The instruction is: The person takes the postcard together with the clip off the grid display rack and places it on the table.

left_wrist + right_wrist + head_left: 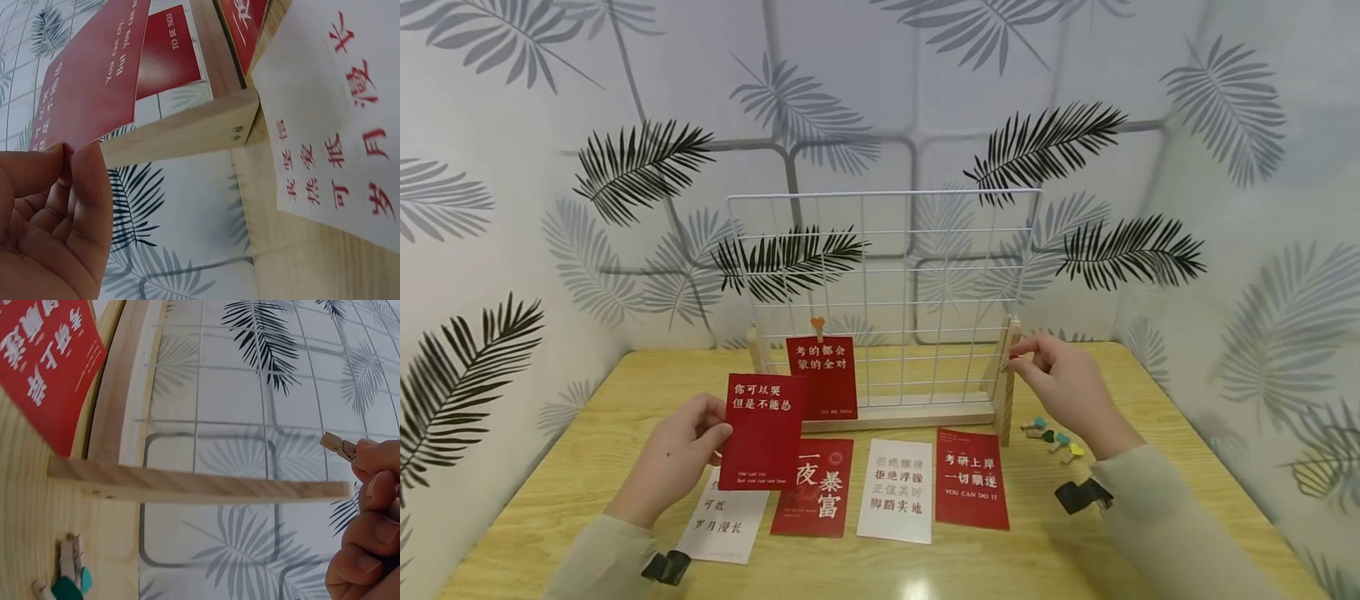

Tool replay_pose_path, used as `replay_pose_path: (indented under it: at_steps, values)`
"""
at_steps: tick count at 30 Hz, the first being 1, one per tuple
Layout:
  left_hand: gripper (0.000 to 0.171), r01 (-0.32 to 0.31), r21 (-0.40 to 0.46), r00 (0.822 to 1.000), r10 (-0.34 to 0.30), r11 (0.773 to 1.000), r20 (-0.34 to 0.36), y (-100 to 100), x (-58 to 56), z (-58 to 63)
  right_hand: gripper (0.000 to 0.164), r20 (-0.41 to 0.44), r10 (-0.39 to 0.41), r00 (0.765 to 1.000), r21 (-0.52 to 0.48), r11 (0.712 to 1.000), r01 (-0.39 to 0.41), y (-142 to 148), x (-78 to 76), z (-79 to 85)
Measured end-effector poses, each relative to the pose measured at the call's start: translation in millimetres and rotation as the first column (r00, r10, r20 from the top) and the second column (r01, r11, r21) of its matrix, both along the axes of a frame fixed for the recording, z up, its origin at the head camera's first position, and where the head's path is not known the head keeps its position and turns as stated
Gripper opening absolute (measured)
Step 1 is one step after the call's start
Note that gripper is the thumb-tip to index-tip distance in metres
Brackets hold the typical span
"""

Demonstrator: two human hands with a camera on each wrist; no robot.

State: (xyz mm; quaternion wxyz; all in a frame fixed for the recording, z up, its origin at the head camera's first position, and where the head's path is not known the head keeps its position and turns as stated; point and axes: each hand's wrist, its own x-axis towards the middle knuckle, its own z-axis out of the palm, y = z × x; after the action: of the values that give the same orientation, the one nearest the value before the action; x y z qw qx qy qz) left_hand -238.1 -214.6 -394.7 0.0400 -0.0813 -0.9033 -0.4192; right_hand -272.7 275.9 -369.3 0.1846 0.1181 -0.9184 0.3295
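Note:
My left hand [681, 454] pinches a red card [763, 433] with white lettering by its left edge, between thumb and fingers. The card is held up over the table's left side and overlaps the other cards behind it. In the right wrist view, a small wooden clothespin [338, 445] sticks out from the thumb and finger of my right hand [1063, 387]. That hand is beside the right wooden post of the white wire grid rack [883, 193]. Another red card [831, 383] hangs low on the grid, held by a clothespin with an orange heart [817, 325].
In front of the rack lie a white card [718, 533], a red card [812, 500], a second white card [895, 492] and another red card [972, 479]. Several clothespins [1048, 436] with coloured hearts lie right of the rack on the wooden table [1187, 492]. Patterned walls stand behind.

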Motion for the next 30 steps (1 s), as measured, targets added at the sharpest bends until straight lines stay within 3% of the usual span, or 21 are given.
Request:
replay_pose_path:
  at_steps: [12, 20, 30]
  values:
    - [0.015, -0.054, -0.027, 0.998, 0.053, 0.998, -0.012, -29.1, 4.6, -8.0, 0.025, 0.031, -0.057, 0.998, 0.02, 0.998, 0.056, 33.3, 11.2, -20.8]
    - [0.019, -0.088, -0.006, 0.996, 0.088, 0.996, 0.012, -45.0, 7.5, -19.5, 0.025, 0.077, -0.079, 0.994, 0.036, 0.996, 0.076, 54.9, 16.7, -35.5]
    - [0.024, -0.133, -0.061, 0.991, 0.131, 0.989, -0.027, -78.2, 10.3, -28.0, 0.035, 0.149, -0.114, 0.982, 0.05, 0.993, 0.108, 79.4, 24.6, -49.7]
